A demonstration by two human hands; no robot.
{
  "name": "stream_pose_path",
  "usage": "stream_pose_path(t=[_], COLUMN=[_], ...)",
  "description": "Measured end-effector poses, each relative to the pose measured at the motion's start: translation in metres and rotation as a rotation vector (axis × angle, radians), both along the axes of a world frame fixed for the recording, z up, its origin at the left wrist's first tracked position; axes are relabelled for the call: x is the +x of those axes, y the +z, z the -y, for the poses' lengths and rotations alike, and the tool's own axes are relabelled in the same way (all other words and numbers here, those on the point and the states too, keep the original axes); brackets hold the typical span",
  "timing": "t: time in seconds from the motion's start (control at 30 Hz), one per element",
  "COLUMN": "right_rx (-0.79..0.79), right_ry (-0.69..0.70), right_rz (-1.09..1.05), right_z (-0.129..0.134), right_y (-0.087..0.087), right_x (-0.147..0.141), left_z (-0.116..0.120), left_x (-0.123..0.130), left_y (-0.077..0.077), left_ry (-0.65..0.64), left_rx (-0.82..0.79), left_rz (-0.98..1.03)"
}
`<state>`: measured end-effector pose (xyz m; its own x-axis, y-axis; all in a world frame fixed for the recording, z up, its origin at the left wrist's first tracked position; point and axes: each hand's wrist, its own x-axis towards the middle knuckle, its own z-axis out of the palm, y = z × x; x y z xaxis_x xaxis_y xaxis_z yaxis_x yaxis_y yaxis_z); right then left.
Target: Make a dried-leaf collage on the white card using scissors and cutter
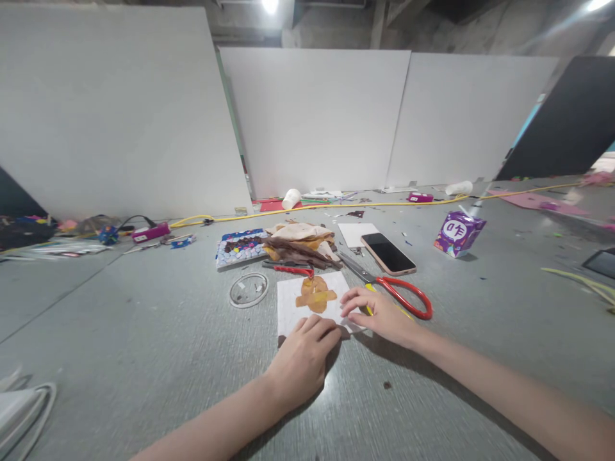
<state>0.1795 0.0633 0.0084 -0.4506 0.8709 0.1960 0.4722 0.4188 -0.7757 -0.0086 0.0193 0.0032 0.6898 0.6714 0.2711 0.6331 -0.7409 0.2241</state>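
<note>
Card: under left hand
Left hand: bent, grip unclear
Right hand: loose, released
Scissors: just beyond right hand

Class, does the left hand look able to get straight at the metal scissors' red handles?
Probably not: the right hand lies between the left hand and the red handles, blocking that path.

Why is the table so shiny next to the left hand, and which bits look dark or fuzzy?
In the head view, glare brightens the gray table beside the left hand, probably from lights overhead; in the head view, a dark shadow runs below the right forearm; in the head view, the pink thing at the far right looks smeared.
</note>
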Motion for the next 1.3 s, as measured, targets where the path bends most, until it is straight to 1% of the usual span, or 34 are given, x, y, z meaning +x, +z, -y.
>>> stream_pose_path(t=[0.17, 0.3, 0.57, 0.83, 1.0, 1.13, 1.2, 1.3], right_rx=[0.140, 0.190, 0.157, 0.168, 0.169, 0.200, 0.213, 0.208], right_ry=[0.054, 0.062, 0.065, 0.065, 0.056, 0.048, 0.055, 0.062], right_rz=[0.082, 0.117, 0.132, 0.143, 0.115, 0.094, 0.101, 0.108], right_z=[0.007, 0.009, 0.010, 0.012, 0.010, 0.007, 0.007, 0.006], right_y=[-0.001, -0.001, 0.002, 0.003, 0.002, -0.002, -0.003, -0.004], right_x=[-0.003, -0.005, -0.006, -0.007, -0.006, -0.006, -0.005, -0.003], left_z=[0.001, 0.001, 0.001, 0.001, 0.002, 0.004, 0.004, 0.003], left_x=[-0.001, -0.002, -0.001, -0.001, 0.000, 0.002, 0.003, 0.003], left_y=[-0.002, -0.004, -0.004, -0.003, -0.003, -0.003, -0.002, -0.001], left_ry=[-0.011, -0.016, -0.006, 0.003, -0.005, 0.000, 0.013, 0.030], left_rx=[0.025, 0.033, 0.034, 0.042, 0.070, 0.109, 0.096, 0.048], left_rz=[-0.002, 0.006, -0.011, 0.052, -0.036, -0.116, -0.095, -0.001])
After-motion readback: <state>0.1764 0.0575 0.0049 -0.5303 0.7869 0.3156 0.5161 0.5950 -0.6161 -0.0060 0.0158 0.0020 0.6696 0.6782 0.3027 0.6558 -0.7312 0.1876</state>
